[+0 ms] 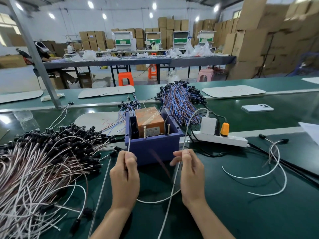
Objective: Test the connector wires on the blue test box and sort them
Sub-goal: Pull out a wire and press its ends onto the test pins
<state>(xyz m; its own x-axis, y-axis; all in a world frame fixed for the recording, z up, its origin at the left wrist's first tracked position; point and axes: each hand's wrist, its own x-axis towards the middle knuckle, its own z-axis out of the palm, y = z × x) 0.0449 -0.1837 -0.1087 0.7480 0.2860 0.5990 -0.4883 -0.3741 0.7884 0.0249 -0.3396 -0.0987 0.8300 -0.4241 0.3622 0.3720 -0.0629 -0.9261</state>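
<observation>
The blue test box (153, 149) stands in the middle of the green bench, with an orange block (149, 120) inside and two upright screws (144, 132) on its front rim. Just in front of the box, my left hand (125, 176) pinches a thin pale wire end (129, 144) that points up toward the left screw. My right hand (189, 175) pinches a second pale wire (174, 183); a blurred reddish wire hangs between the hands. A large heap of pink-white wires with black connectors (44, 161) lies at my left. A pile of blue and red wires (181, 99) sits behind the box.
A white power strip (222, 138) with a white adapter and an orange plug lies right of the box. A few loose wires (274, 152) curl at the right. A white phone (257, 107) rests farther back. White mats lie on the conveyor, a metal post stands at left.
</observation>
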